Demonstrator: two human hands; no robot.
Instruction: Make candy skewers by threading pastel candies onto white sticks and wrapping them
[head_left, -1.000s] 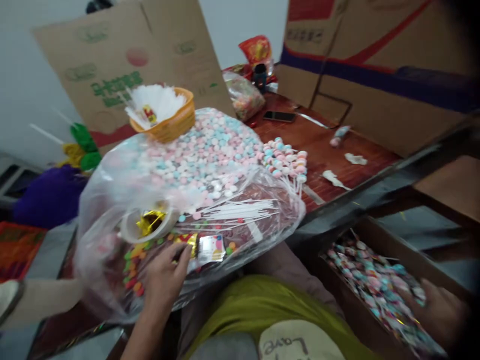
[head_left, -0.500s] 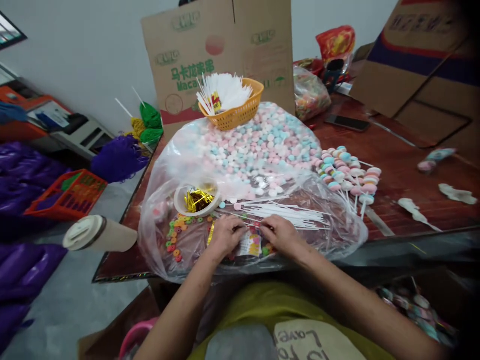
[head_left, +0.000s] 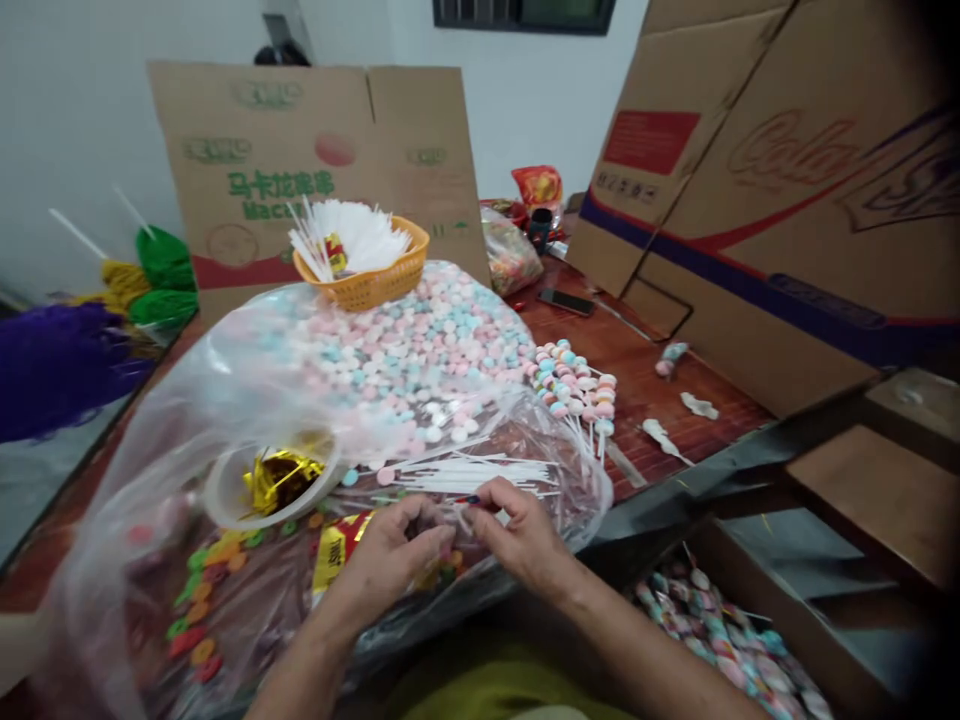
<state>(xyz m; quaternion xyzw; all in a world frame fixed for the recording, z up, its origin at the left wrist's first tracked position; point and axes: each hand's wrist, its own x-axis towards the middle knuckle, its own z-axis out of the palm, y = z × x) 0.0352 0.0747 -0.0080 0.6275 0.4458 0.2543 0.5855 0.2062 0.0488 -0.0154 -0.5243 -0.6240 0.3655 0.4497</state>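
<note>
My left hand (head_left: 394, 555) and my right hand (head_left: 521, 535) are close together at the near edge of the clear plastic sheet (head_left: 292, 610). Both have fingers curled in a pinch. A small dark-and-red bit shows by my right fingertips; what each hand grips is too small to make out. Beside my left hand lies a red-and-gold wrapper (head_left: 337, 550). White sticks (head_left: 480, 472) lie just beyond the hands. Coloured candy rings (head_left: 199, 605) form a curved line at the left. A white bowl (head_left: 217, 490) holds gold twist ties (head_left: 281, 480).
Pastel candies (head_left: 405, 350) are heaped behind, with a yellow basket (head_left: 375, 290) of white sticks. Finished candy skewers (head_left: 574, 380) lie at the right. Cardboard boxes (head_left: 420, 190) stand at the back and right. A phone (head_left: 566, 302) rests on the table; a lower box holds wrapped skewers (head_left: 727, 640).
The view has swung right and closer, bringing the lower box of skewers into sight. Both hands stay pinched close together; the printed packet between them is now mostly hidden.
</note>
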